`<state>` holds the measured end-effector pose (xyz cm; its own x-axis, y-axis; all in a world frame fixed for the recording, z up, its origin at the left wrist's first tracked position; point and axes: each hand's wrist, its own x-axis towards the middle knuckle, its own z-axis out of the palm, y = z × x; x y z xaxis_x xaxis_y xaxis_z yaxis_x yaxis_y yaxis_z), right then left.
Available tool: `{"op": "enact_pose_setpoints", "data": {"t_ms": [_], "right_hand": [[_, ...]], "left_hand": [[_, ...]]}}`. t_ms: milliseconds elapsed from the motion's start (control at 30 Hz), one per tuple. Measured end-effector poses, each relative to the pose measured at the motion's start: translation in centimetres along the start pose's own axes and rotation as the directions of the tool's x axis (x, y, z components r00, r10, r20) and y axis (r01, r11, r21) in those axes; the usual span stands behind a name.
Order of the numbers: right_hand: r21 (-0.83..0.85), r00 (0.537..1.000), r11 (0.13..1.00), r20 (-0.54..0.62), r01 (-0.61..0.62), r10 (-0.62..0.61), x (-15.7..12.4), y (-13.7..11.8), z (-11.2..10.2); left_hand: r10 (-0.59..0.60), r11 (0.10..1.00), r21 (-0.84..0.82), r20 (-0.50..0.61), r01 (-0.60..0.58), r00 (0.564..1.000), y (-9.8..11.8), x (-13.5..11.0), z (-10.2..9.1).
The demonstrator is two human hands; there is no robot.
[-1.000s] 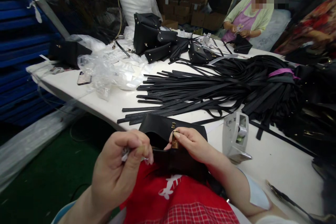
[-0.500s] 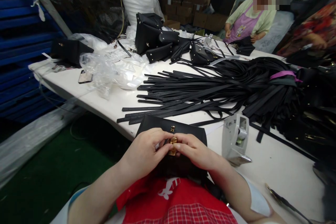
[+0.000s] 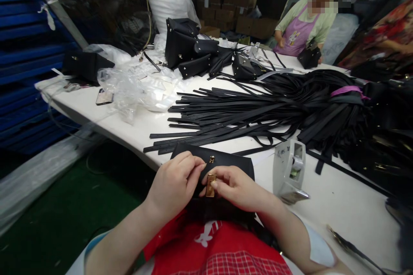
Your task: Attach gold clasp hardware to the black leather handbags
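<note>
A black handbag (image 3: 232, 161) lies at the table's near edge against my red apron. A small gold turn-lock post (image 3: 212, 159) is fixed on its upper face. With thumb and fingers, my right hand (image 3: 237, 187) grips a rectangular gold clasp plate (image 3: 210, 190) just below that post. Just left of the post, my left hand (image 3: 179, 180) is in a pinch over the bag, apart from the clasp plate. Whatever its fingertips hold, if anything, is too small to make out.
A fan of black straps (image 3: 226, 109) covers the middle of the white table (image 3: 351, 206). A tape dispenser (image 3: 287, 169) stands right of the bag, with scissors (image 3: 345, 245) farther right. Black bags (image 3: 182, 43) and clear plastic (image 3: 125, 90) lie beyond. A co-worker (image 3: 300, 30) sits across.
My left hand has drawn away from the clasp plate, left and slightly back. My right hand still holds the plate, now a little lower and tilted. Across the table, the co-worker's black bag has moved.
</note>
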<state>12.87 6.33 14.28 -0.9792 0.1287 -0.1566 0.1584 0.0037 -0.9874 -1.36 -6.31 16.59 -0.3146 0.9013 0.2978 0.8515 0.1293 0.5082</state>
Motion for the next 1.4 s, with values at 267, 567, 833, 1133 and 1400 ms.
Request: {"op": "enact_pose_setpoints", "data": {"t_ms": [267, 567, 833, 1133, 1400], "right_hand": [[-0.063, 0.999, 0.998, -0.052, -0.014, 0.011, 0.1, 0.4, -0.2], [-0.315, 0.991, 0.949, -0.125, -0.003, -0.039, 0.2, -0.4, 0.1], [-0.306, 0.989, 0.952, -0.142, 0.007, -0.053, 0.0, -0.3, 0.7], [-0.328, 0.987, 0.945, -0.154, -0.01, -0.043, 0.1, -0.2, 0.9], [-0.389, 0.982, 0.921, -0.174, 0.005, -0.078, 0.0, -0.7, 1.3]], "left_hand": [[-0.029, 0.997, -0.066, 0.107, 0.037, 0.994, -0.4, -0.3, -1.0], [-0.057, 0.997, -0.03, 0.25, 0.067, 0.967, 0.8, -0.7, -0.7], [-0.038, 0.991, 0.136, 0.117, 0.022, 0.992, 1.1, -0.6, -0.1], [-0.012, 0.999, -0.03, 0.175, 0.017, 0.985, 0.3, -0.9, -1.0], [-0.027, 0.998, -0.048, 0.148, 0.035, 0.989, 0.4, -0.7, -0.9]]}}
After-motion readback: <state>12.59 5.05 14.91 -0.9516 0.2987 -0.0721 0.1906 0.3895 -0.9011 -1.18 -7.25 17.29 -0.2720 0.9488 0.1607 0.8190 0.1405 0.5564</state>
